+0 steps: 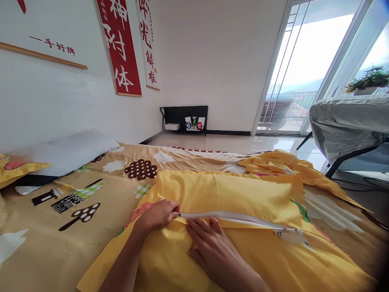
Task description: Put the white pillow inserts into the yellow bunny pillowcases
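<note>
A yellow pillowcase (243,194) with a pillow inside lies on the bed in front of me. A white zipper (237,220) runs across its near side. My left hand (158,215) is closed in a pinch at the left end of the zipper, on the fabric or the zipper pull. My right hand (212,247) lies flat on the yellow cloth just below the zipper, fingers stretched out and pressing down.
The bed sheet (91,194) is tan with mushroom and cloud prints. A white pillow (67,152) lies at the left by the wall. A crumpled yellow cover (279,164) sits beyond. A grey covered chair (346,125) stands at the right near glass doors.
</note>
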The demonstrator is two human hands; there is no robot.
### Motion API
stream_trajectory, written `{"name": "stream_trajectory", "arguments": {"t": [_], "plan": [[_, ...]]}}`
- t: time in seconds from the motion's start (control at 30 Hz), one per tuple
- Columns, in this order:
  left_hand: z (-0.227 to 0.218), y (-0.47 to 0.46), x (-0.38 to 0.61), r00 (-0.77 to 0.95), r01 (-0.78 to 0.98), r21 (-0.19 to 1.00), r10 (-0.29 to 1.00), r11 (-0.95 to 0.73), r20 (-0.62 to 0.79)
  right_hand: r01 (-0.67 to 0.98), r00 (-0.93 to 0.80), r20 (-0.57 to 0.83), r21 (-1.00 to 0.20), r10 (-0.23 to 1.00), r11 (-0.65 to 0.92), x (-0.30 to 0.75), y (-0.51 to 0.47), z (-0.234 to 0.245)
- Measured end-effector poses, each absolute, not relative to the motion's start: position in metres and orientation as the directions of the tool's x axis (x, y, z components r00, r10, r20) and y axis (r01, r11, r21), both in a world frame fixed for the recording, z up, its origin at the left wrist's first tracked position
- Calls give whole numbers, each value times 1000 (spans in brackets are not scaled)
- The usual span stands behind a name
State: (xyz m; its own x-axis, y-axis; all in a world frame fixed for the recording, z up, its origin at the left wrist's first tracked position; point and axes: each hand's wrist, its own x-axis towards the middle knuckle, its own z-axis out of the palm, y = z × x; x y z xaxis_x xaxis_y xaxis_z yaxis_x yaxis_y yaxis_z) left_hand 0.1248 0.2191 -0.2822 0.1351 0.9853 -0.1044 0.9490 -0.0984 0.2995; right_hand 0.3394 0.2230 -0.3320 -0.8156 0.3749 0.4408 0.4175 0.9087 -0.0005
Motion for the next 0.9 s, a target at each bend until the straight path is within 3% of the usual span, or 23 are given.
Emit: {"name": "stream_trajectory", "arguments": {"t": [0.5,0.9], "plan": [[-271,209,106,-61,982,175,997,68,-49,418,-807,451,-22,382,908,340,225,-334],[-271,209,88,-144,968,201,988,153,-56,416,-816,437,-11,379,909,340,225,-329]]}}
